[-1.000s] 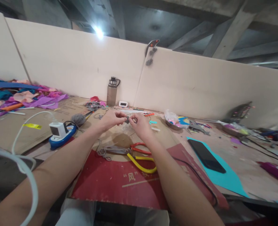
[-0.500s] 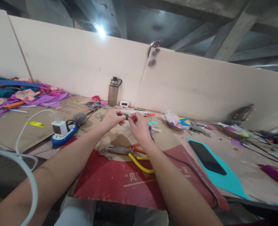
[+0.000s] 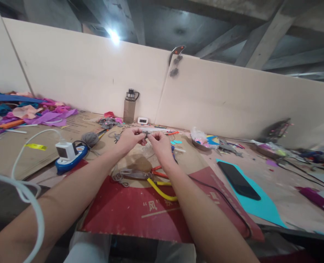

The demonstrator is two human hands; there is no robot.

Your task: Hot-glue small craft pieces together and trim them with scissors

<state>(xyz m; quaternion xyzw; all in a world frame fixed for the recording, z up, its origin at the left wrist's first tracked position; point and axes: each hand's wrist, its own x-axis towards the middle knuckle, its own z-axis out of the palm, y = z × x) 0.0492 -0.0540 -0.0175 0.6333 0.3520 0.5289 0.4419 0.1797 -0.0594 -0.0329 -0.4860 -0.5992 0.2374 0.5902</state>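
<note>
My left hand (image 3: 133,140) and my right hand (image 3: 159,143) meet above the cardboard, fingertips pinched together. Between them is a small dark grey piece (image 3: 147,134), mostly covered by the fingers; its kind is too small to make out. Beneath my right forearm lie yellow-handled scissors or pliers (image 3: 162,191), partly hidden, and a tool with red-orange handles (image 3: 159,171). Left of these, grey yarn (image 3: 120,178) lies in loose loops on the red and brown cardboard (image 3: 118,215).
A blue power strip (image 3: 71,160) with a white charger stands left, beside a grey yarn ball (image 3: 90,138). At the back is a bottle (image 3: 129,107). A phone (image 3: 238,180) rests on turquoise sheet at right. A white cable (image 3: 37,215) arches at front left.
The view has shifted slightly, so things sit a little further left. My fingers have closed more over the small grey piece, which shows less now.
</note>
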